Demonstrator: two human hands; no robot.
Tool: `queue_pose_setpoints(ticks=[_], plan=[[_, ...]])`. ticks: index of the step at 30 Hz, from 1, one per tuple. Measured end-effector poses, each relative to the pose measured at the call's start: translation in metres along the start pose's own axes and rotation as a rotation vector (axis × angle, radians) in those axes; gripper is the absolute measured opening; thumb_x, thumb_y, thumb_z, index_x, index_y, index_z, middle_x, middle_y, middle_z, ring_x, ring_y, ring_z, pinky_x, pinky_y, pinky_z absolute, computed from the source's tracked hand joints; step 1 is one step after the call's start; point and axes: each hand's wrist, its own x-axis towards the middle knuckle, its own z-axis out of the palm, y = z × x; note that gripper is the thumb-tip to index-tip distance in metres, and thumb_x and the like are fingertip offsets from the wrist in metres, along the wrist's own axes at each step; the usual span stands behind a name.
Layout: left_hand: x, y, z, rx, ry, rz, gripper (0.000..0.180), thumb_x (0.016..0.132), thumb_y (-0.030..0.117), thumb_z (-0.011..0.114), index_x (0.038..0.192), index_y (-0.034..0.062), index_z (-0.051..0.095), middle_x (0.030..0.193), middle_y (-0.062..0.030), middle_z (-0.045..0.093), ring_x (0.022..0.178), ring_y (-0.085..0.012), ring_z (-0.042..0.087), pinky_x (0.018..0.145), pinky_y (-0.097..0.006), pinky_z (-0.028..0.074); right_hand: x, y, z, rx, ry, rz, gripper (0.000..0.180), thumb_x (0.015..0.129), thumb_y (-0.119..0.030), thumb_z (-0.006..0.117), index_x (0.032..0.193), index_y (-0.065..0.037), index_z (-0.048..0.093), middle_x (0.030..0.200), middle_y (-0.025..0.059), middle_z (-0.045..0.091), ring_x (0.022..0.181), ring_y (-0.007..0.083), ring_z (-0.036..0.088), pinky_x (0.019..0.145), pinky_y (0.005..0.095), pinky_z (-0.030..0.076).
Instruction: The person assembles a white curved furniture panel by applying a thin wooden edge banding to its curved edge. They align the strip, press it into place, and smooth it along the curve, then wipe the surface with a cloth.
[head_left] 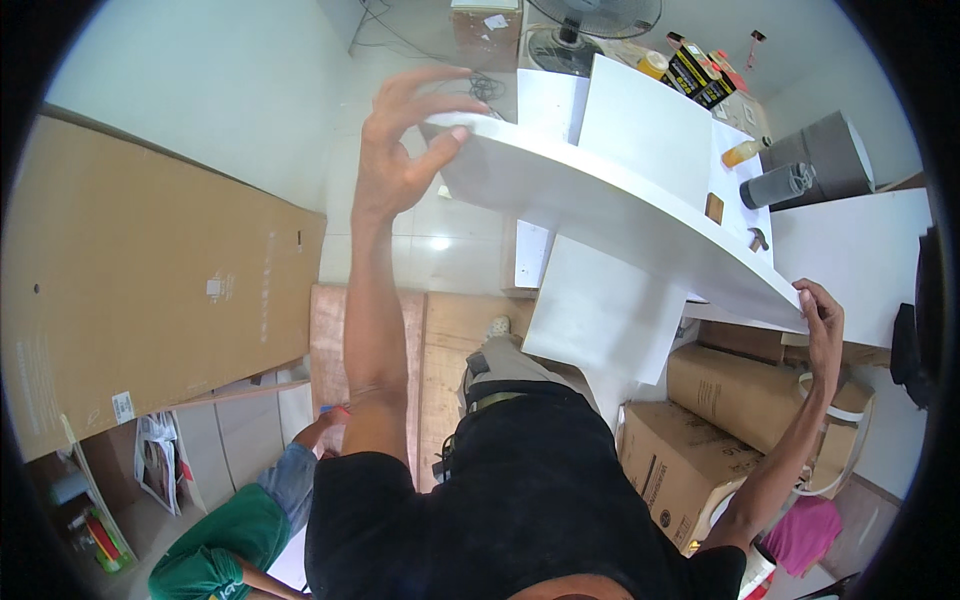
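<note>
The held board [590, 185] is plain white, the shirt [530, 490] black, the large carton [150, 290] brown.

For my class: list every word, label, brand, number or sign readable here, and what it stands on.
Nothing is quoted; the print, line by line:
Cardboard panel: too faint to read.
White stickers on it: too small.
Brown boxes: small print, unclear.
Black-and-yellow boxes: too small and blurred.
Green shirt: pale letters, unclear.
White board: no print visible.

One wide fisheye view, head-worn, facing down, near the hands [395, 155].
</note>
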Motion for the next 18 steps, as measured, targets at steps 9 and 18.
queue_pose_setpoints(ticks=[9,18], plan=[[0.016,0.019,-0.004,0.148,-0.307,0.068,0.019,0.09,0.019,0.09,0.108,0.021,0.09,0.108,0.003,0.086,0.105,-0.014,0.076,0.114,-0.045,0.041,-0.001,-0.014,0.005,-0.019,0.011,0.01,0.037,0.11,-0.039,0.071,0.112,-0.003,0.08,0.088,-0.0043,0.057,0.083,0.0113,0.043,0.076,0.0304,0.034],[0.024,0.02,0.006,0.048,-0.348,0.066,0.027,0.088,0.006,0.083,0.113,0.014,0.088,0.114,-0.0053,0.085,0.102,-0.0242,0.077,0.099,-0.04,0.058,0.002,-0.018,0.004,-0.017,0.017,-0.01,0.034,0.109,-0.034,0.071,0.11,-0.002,0.079,0.09,-0.0029,0.064,0.085,0.0112,0.047,0.078,0.0299,0.038]])
